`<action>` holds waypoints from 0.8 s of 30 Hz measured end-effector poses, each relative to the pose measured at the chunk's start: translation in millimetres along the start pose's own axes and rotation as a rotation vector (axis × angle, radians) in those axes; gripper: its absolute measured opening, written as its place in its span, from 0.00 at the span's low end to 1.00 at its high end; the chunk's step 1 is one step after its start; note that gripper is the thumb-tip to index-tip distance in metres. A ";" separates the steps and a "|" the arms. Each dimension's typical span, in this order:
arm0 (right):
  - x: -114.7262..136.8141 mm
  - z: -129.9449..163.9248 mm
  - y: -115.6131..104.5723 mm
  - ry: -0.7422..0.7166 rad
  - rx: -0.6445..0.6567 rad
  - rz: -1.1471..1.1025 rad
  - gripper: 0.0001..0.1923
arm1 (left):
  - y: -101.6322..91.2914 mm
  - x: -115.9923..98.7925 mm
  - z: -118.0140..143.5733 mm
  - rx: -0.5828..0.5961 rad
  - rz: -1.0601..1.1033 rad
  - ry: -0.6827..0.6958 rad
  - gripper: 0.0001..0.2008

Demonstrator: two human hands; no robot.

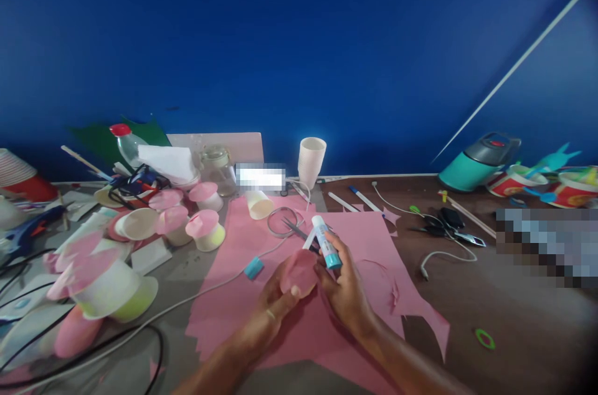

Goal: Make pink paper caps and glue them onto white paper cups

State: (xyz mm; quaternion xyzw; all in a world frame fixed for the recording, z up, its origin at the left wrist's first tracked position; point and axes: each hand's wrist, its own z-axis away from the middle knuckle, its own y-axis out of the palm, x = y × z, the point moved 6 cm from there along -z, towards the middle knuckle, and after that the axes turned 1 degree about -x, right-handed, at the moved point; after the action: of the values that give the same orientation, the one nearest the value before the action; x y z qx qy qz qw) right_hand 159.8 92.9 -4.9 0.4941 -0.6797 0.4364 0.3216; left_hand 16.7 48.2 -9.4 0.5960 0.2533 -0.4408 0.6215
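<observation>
My left hand (273, 304) is closed on a round pink paper disc (299, 273), its thumb lying across the near edge. Whether anything sits beneath the disc is hidden. In my right hand (343, 286), just beside the disc, is a white and teal glue stick (326, 239), tilted with its white end up and away from me. Both hands are over a large pink paper sheet (243, 314) with cut, ragged edges. Beyond the hands lie grey scissors (294, 227), partly covered. A paper cup (260, 205) rests on its side at the sheet's far edge.
Several white cups with pink paper tops (205, 230) crowd the left side. A white cable (187, 298) crosses the table and sheet. A tall white cup (311, 161) stands by the blue wall. Markers (343, 202), keys (469, 238) and a teal flask (474, 164) lie rightward.
</observation>
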 end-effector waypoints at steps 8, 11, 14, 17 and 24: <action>21.1 -2.8 -4.7 -0.256 0.091 0.083 0.27 | -8.0 -7.7 2.3 -0.040 0.032 -0.035 0.29; 28.7 2.4 -0.4 -0.380 0.239 0.062 0.32 | -6.2 -6.7 3.3 -0.006 0.088 -0.100 0.26; 31.6 7.0 2.9 -0.445 0.336 0.040 0.37 | 1.8 -8.5 2.0 0.068 0.096 -0.081 0.25; 30.8 8.9 5.1 -0.465 0.368 0.045 0.42 | 6.6 -6.3 0.2 0.115 0.088 -0.078 0.23; 32.9 7.7 3.7 -0.530 0.344 0.084 0.43 | 0.0 -4.3 -0.3 0.076 0.045 -0.095 0.19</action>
State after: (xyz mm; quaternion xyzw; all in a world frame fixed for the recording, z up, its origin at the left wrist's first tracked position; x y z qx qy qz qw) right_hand 146.2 73.6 19.4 0.6092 -0.6759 0.4139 0.0265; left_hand 14.6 49.6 -5.8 0.6030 0.1931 -0.4639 0.6196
